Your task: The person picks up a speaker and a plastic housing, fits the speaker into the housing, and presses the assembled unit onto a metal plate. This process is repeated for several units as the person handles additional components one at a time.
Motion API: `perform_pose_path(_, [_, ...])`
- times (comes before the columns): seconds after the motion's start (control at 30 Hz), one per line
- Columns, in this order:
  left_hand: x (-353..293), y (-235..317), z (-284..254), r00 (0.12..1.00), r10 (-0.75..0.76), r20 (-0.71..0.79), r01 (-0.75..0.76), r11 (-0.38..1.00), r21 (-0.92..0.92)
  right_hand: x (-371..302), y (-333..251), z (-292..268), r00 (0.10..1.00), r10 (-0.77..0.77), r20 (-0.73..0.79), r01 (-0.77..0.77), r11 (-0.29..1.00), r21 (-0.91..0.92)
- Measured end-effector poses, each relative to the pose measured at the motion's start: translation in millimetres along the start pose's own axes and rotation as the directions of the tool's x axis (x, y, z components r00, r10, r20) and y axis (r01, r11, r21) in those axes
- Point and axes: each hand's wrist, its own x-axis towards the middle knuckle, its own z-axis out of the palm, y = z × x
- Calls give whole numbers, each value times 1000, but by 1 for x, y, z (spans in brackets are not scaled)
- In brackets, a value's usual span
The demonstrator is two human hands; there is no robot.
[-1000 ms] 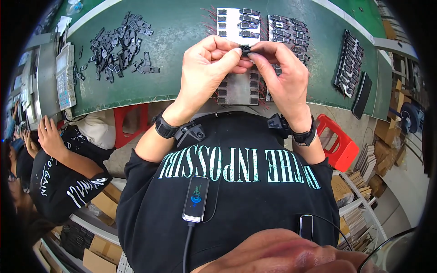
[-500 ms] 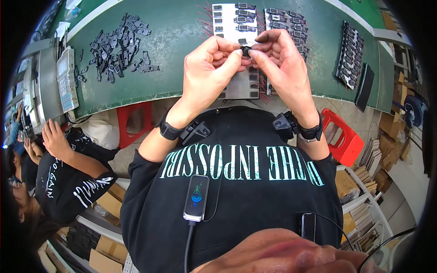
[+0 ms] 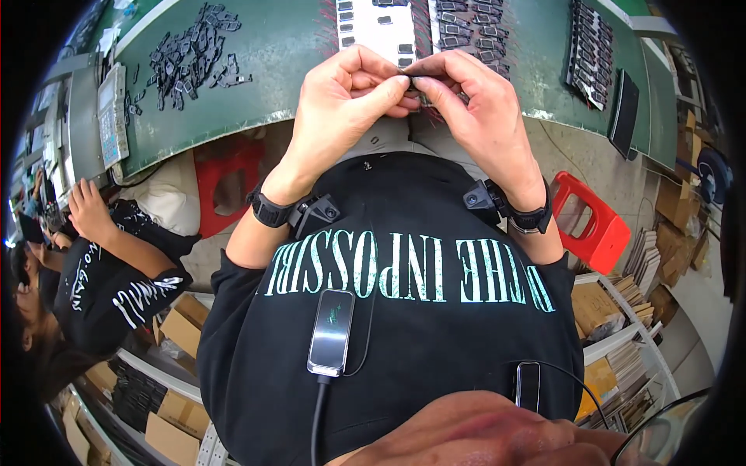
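Observation:
My left hand (image 3: 346, 97) and my right hand (image 3: 482, 105) meet in front of me at the near edge of the green table. Thumb and fingertips of both pinch one small black part (image 3: 413, 80), mostly hidden between them. Just beyond the hands lies a white board (image 3: 381, 35) with small dark rectangular pieces on it and thin red wires along its sides. Right of it, another board carries rows of black plastic frames (image 3: 474, 35), each with a light-edged rectangle.
A loose heap of black plastic parts (image 3: 190, 58) lies on the left of the green table (image 3: 241, 113). A keypad device (image 3: 113, 116) stands at its left end. At the right are a filled rack (image 3: 588, 54), a black tray (image 3: 624, 113) and a red stool (image 3: 590, 221). A co-worker's hand (image 3: 92, 210) rests at left.
The table and its contents have shifted upward and slightly left in the view. My fingers have closed further over the small black part, so less of it shows.

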Motion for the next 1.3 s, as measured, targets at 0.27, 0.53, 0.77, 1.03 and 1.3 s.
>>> perform_pose_path(0.27, [-24, -2, 2, 1000, 7, -11, -7, 999, 31, -20, -16, 7, 995, 101, -18, -96, 979, 178])
perform_pose_path(0.53, [-39, -3, -10, 1000, 2, 29, -7, 985, 173, -19, -14, 18, 1000, -16, 10, 14, 988, 151])
perform_pose_path(0.77, [-34, 0, -16, 1000, 13, -5, -12, 992, 124, -6, -10, 20, 965, 180, 190, -253, 830, 497])
perform_pose_path(1.03, [-26, 2, -21, 997, 39, -67, -33, 996, 85, 8, -14, 22, 949, 252, 190, -315, 787, 530])
perform_pose_path(1.3, [-15, -1, -24, 983, 126, -133, -94, 970, 225, 23, -10, 28, 983, 107, 146, -130, 979, 158])
